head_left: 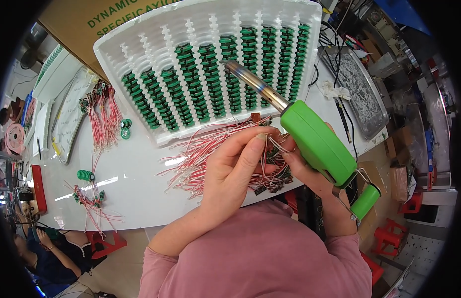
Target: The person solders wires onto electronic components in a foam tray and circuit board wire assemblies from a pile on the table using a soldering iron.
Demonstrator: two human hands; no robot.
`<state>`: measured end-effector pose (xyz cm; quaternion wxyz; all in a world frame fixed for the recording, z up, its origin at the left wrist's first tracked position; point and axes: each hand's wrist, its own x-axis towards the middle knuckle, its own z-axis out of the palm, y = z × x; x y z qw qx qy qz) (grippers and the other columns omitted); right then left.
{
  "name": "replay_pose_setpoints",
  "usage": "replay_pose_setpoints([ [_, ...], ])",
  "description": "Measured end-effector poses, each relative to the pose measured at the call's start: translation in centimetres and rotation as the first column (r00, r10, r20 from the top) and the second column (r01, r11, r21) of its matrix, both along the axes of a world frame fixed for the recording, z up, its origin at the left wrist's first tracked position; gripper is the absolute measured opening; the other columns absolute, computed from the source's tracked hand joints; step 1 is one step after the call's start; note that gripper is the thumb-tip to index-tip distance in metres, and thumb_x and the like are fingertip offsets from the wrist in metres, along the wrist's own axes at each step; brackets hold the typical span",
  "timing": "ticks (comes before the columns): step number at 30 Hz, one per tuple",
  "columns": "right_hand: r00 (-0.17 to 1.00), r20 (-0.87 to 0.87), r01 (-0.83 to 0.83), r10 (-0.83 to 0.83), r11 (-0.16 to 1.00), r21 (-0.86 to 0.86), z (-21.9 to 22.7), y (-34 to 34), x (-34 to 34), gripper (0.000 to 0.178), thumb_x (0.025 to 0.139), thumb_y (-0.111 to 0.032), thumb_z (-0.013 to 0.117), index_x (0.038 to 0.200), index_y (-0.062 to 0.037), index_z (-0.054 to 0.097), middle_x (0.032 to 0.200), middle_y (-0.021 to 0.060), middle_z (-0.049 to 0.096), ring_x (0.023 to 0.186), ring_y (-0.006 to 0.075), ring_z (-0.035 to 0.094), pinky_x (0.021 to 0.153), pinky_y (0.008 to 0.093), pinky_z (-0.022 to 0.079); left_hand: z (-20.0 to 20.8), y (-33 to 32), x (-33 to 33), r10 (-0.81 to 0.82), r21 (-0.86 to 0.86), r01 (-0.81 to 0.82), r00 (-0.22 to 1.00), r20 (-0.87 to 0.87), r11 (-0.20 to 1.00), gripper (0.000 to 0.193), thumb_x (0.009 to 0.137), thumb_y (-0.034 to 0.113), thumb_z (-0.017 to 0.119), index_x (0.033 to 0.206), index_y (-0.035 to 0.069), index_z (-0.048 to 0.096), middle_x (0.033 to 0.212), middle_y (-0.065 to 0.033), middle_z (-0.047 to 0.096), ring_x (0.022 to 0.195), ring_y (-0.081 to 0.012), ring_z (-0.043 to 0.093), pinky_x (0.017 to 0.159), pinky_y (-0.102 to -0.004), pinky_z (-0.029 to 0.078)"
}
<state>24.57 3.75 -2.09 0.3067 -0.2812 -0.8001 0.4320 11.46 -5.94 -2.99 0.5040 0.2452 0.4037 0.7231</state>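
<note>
Close together over a heap of red and white wires (190,161), my two hands work at thin leads. My left hand (233,166) is closed, thumb and forefinger pinching a white wire. My right hand (306,171) also pinches a white wire (277,145), and is partly hidden under a green hot-air gun (317,141). The gun's heat-stained metal nozzle (257,85) points up and left, above the tray; what supports the gun cannot be made out. Small circuit boards (275,186) lie among the wires beneath my hands.
A white foam tray (163,135) holds rows of round green boards behind the wires. At left lie more wire bundles (104,119) and loose green discs (125,128). A metal tray (362,94) with cables stands right. Another person (56,253) sits lower left.
</note>
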Motion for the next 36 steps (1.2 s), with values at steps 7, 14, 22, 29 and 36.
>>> replay_pose_setpoints([
  [7,0.982,0.184,-0.018,-0.033,0.963,0.271,-0.2,1.8,1.6,0.037,0.068,-0.003,0.068,0.1,0.0,0.049,0.09,0.0057,0.056,0.079,0.012,0.057,0.068,0.0234,0.046,-0.6,-0.9,-1.1,-0.068,-0.018,0.067,0.996,-0.063,0.998,0.025,0.09,0.01,0.043,0.112,0.0,0.048,0.099,-0.0052,0.055,0.086,-0.0112,0.055,0.072,-0.0222,0.047],
  [14,0.996,0.044,-0.078,0.074,0.994,0.079,1.6,1.6,2.0,0.037,0.07,-0.001,0.066,0.103,-0.0011,0.049,0.09,0.0055,0.055,0.079,0.0111,0.056,0.066,0.0227,0.046,0.7,0.2,-2.0,0.106,0.114,-0.052,0.828,-0.55,0.992,0.026,0.08,0.01,0.056,0.105,0.003,0.054,0.093,-0.0068,0.056,0.092,-0.0167,0.052,0.078,-0.0296,0.042],
  [22,0.992,-0.096,-0.075,0.079,0.996,0.044,2.3,1.3,1.7,0.036,0.069,0.003,0.064,0.102,-0.0009,0.051,0.085,0.0057,0.055,0.07,0.0093,0.056,0.059,0.0204,0.045,3.5,1.7,-3.0,-0.064,0.014,0.279,0.269,-0.961,0.96,0.018,0.075,0.016,0.061,0.091,0.007,0.062,0.08,-0.0084,0.058,0.074,-0.0242,0.054,0.067,-0.0337,0.041],
  [29,0.999,-0.025,-0.019,0.019,1.0,0.0,2.4,2.1,2.5,0.045,0.066,0.002,0.07,0.104,0.001,0.048,0.089,0.0057,0.056,0.077,0.0123,0.059,0.067,0.0222,0.049,1.8,1.5,-0.9,-0.416,-0.144,0.393,0.882,-0.22,0.908,0.023,0.087,0.017,0.053,0.1,-0.002,0.054,0.084,-0.0031,0.06,0.08,-0.0067,0.056,0.07,-0.0199,0.045],
  [36,0.995,0.013,-0.098,0.098,0.995,-0.023,2.2,2.7,2.4,0.04,0.072,-0.007,0.068,0.104,-0.0003,0.045,0.091,0.0049,0.057,0.082,0.0096,0.057,0.069,0.0225,0.047,1.6,2.0,1.0,-0.264,-0.12,0.236,0.894,-0.362,0.964,0.019,0.086,0.013,0.053,0.099,-0.002,0.055,0.083,-0.0049,0.061,0.082,-0.0077,0.057,0.072,-0.0212,0.045],
])
